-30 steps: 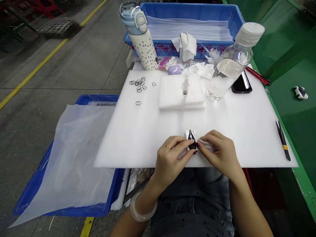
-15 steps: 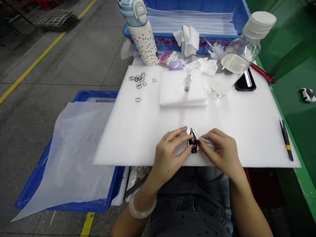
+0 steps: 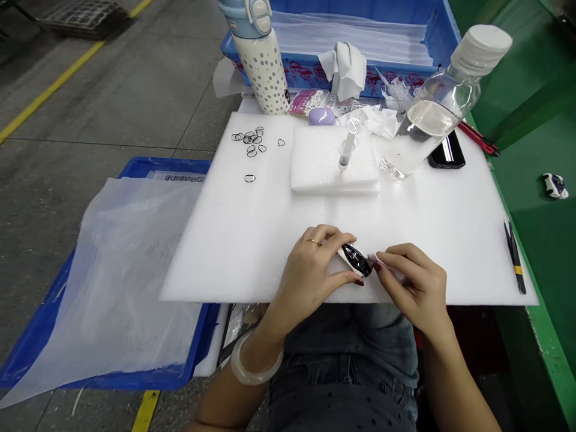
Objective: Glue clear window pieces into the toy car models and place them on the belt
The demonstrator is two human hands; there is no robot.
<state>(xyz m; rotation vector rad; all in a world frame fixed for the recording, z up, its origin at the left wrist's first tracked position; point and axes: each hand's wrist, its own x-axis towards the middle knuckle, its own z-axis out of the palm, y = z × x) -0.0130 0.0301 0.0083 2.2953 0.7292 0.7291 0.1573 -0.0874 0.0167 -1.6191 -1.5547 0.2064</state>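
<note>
My left hand (image 3: 315, 264) grips a small black-and-white toy car (image 3: 355, 259) between thumb and fingers, low over the white foam board (image 3: 252, 240). The car lies at a slant, its glossy black top facing up. In a pinch, my right hand (image 3: 411, 282) holds what looks like a cotton swab (image 3: 373, 257), its white tip close beside the car's right end. My fingers hide most of the swab's stick. Whether the tip touches the car I cannot tell.
Several black rings (image 3: 248, 138) lie at the board's upper left. A syringe (image 3: 346, 150) stands on a foam block (image 3: 315, 162). Behind are a tumbler (image 3: 265, 75), a clear bottle (image 3: 423, 129) and a phone (image 3: 447, 150). Tweezers (image 3: 514, 255) lie right; another toy car (image 3: 555, 186) sits farther right.
The toy car has turned from nearly upright in the picture to a slant in my left hand. My right hand has shifted slightly right, and the swab's white tip now shows.
</note>
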